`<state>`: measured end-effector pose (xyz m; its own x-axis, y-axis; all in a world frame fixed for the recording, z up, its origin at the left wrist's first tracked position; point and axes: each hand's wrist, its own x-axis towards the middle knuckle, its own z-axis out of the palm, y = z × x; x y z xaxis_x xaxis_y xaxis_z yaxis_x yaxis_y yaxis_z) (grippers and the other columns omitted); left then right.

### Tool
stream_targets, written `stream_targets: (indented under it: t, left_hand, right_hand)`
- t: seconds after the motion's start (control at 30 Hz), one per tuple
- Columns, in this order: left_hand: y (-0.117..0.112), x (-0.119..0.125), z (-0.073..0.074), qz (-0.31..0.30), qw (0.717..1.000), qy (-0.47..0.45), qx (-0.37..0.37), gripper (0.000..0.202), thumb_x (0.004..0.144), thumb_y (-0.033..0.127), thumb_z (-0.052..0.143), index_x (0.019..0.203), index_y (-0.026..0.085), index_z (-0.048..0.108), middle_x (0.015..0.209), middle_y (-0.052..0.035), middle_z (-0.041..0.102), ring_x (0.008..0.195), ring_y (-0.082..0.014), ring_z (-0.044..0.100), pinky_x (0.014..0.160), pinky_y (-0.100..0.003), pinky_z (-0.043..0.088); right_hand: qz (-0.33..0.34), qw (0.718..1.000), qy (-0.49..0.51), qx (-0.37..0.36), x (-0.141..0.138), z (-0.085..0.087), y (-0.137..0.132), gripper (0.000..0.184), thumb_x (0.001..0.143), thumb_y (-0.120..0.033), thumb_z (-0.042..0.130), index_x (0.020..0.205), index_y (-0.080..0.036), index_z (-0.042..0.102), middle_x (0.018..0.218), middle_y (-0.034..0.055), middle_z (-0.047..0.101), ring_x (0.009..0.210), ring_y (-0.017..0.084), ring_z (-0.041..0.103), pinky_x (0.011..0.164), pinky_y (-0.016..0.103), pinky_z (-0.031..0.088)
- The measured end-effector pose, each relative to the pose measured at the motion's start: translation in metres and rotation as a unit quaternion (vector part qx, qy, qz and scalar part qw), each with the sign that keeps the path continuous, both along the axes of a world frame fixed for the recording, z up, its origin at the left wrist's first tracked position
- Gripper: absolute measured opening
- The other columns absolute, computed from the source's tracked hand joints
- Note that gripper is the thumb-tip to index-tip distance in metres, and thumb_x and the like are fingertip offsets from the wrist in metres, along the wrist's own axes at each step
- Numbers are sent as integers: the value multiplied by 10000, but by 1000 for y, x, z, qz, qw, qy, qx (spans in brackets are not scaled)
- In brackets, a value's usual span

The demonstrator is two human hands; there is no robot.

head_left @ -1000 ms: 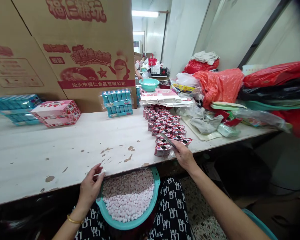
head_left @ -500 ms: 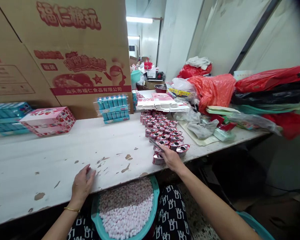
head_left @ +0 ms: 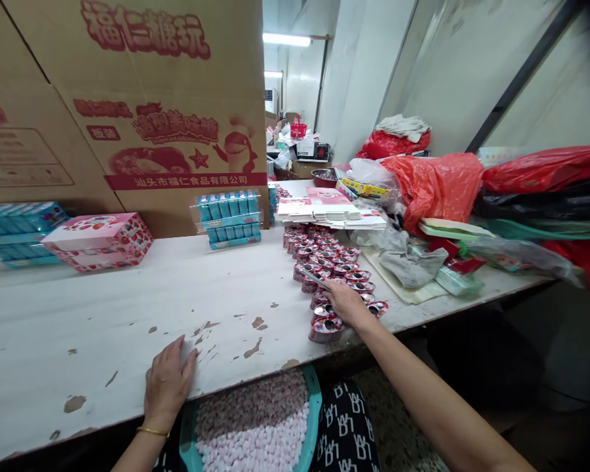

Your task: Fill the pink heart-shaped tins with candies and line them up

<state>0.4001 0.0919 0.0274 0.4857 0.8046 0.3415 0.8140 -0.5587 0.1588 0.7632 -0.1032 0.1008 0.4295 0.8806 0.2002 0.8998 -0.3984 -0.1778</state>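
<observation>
My right hand (head_left: 345, 301) is closed on a thin, flat, greyish strip (head_left: 315, 278), perhaps metal, which reaches over the rows of small red oval tins (head_left: 326, 328). Dark round holes show in the tops of several tins. Its forearm comes in from the lower right and hides some of the nearest tins. My left hand (head_left: 168, 380) lies on the white table (head_left: 128, 314) near the front edge, fingers spread, holding nothing. Below the edge, between the knees, a teal basin (head_left: 315, 406) holds many small pale pink candies (head_left: 253, 419).
A large cardboard carton (head_left: 177, 85) stands along the back left. Before it are packs of blue tubes (head_left: 231, 216) and a pink strawberry-print box (head_left: 98, 242). Flat printed cards (head_left: 319, 208) lie behind the tins. Red plastic bags (head_left: 435, 183) and a grey cloth (head_left: 413, 262) crowd the right.
The camera view has shifted, so the table scene sits slightly lower and further right. My right hand still holds the strip over the tins, and my left hand still rests on the table.
</observation>
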Motion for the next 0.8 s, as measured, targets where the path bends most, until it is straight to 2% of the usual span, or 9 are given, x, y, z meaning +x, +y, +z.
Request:
stream_targets:
  t: [0.13, 0.23, 0.33, 0.47, 0.6, 0.8]
  left_hand:
    - [-2, 1, 3, 4, 1000, -1, -19, 467, 823, 420, 300, 1172, 137, 427, 1134, -91, 523, 1037, -233, 443, 850, -354, 362]
    - [-2, 1, 4, 9, 999, -3, -37, 469, 817, 420, 301, 1172, 141, 429, 1148, -96, 514, 1053, -235, 436, 846, -361, 364]
    - [-3, 2, 6, 20, 998, -5, -52, 481, 809, 432, 298, 1175, 146, 426, 1157, -99, 508, 1059, -243, 432, 842, -369, 363]
    - [-3, 4, 9, 25, 997, -3, -75, 499, 801, 444, 294, 1190, 156, 412, 1173, -101, 496, 1080, -253, 418, 848, -381, 355]
    - [-1, 4, 7, 32, 996, -1, -83, 502, 801, 460, 285, 1189, 166, 409, 1172, -94, 495, 1080, -245, 419, 862, -382, 349]
    - [1, 1, 2, 40, 995, 4, -88, 507, 797, 472, 284, 1195, 182, 403, 1174, -82, 496, 1079, -240, 422, 858, -377, 355]
  right_hand:
    - [30, 1000, 2, -2, 7, 6, 39, 307, 855, -242, 355, 1111, -148, 497, 1291, 93, 421, 1224, 182, 305, 1015, 327, 208]
    - [16, 999, 34, -31, 11, 2, 59, 326, 844, -252, 387, 1142, -160, 481, 1291, 89, 424, 1221, 185, 314, 990, 308, 254]
    - [14, 998, 45, -39, 13, -1, 62, 334, 837, -260, 404, 1156, -186, 469, 1244, 81, 476, 1153, 178, 410, 917, 275, 333]
    - [13, 998, 43, -34, 23, 5, 66, 305, 849, -305, 372, 1117, -216, 487, 1149, 58, 545, 1028, 167, 510, 837, 255, 377]
    - [2, 999, 32, -18, 36, 13, 86, 310, 860, -290, 340, 1127, -207, 471, 1177, 61, 520, 1081, 162, 461, 863, 257, 353]
    - [-7, 1000, 11, -12, 43, 5, 108, 338, 855, -289, 349, 1171, -213, 446, 1290, 48, 419, 1180, 165, 347, 938, 270, 286]
